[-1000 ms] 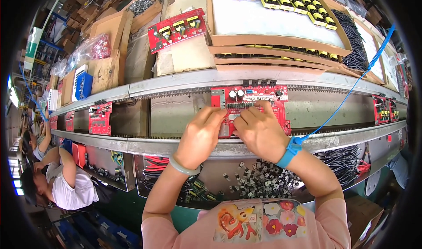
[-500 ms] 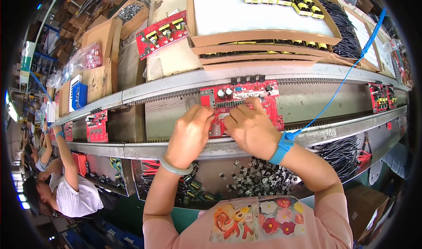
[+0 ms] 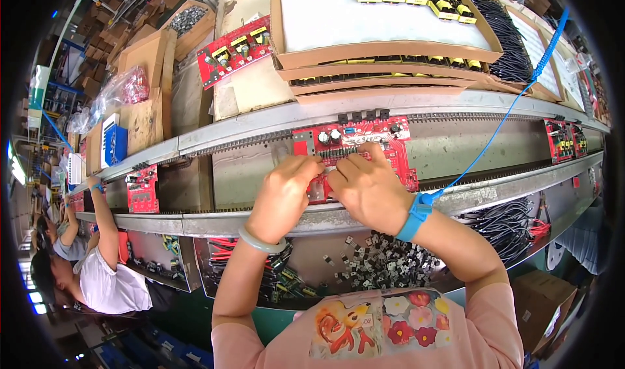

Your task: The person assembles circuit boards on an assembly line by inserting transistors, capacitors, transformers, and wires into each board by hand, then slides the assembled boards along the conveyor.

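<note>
A red circuit board (image 3: 397, 149) lies across the conveyor rails before me, with upright capacitors, a row of small dark parts and black parts along its far edge. My left hand (image 3: 285, 185), a pale bangle at its wrist, is over the board's left part, thumb and fingers pinched together. Close beside it my right hand (image 3: 366, 188), wearing a blue wrist strap (image 3: 416, 218), has its fingers curled down onto the board's middle, the index finger bent beside the row of parts. Whatever the fingertips hold is hidden behind the knuckles.
Below the near rail, a metal tray holds loose black transistors (image 3: 390, 261), green-and-dark capacitors (image 3: 286, 281) and black wires (image 3: 498, 226). Stacked cartons of yellow-black transformers (image 3: 390, 56) stand beyond. A blue coiled cord (image 3: 485, 154) runs to my strap. Co-workers (image 3: 111, 281) sit at left.
My left hand has shifted slightly right, its fingertips nearer my right hand. My right hand stays over the board's middle. The whole view has moved slightly, and the near co-worker's arm has shifted.
</note>
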Action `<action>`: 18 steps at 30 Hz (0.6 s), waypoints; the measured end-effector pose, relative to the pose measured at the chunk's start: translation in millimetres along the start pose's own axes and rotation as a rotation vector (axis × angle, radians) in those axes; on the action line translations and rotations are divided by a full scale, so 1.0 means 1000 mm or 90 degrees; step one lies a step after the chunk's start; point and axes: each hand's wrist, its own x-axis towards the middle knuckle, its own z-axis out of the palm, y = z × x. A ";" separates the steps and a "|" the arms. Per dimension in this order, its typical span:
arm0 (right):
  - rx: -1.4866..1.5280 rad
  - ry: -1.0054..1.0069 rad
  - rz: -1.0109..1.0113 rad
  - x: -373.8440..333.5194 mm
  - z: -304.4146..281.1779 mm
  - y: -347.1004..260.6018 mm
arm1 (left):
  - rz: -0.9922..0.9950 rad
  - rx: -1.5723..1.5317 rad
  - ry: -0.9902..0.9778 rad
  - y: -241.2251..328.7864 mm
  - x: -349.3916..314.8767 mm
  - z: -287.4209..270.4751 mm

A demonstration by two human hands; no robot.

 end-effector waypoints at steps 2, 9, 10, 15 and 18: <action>-0.001 0.009 0.002 0.001 0.000 0.000 | -0.026 -0.019 0.009 -0.001 -0.003 0.002; -0.051 -0.001 -0.002 -0.002 0.002 -0.003 | -0.035 -0.020 0.048 0.003 -0.015 0.010; -0.053 -0.022 -0.002 -0.002 0.000 -0.001 | -0.027 -0.014 0.038 0.002 -0.016 0.012; 0.038 0.159 -0.010 0.031 -0.069 0.023 | -0.003 0.030 0.051 0.008 -0.023 0.016; -0.100 0.247 -0.023 0.071 -0.112 0.071 | 0.012 -0.002 0.029 0.001 -0.025 0.000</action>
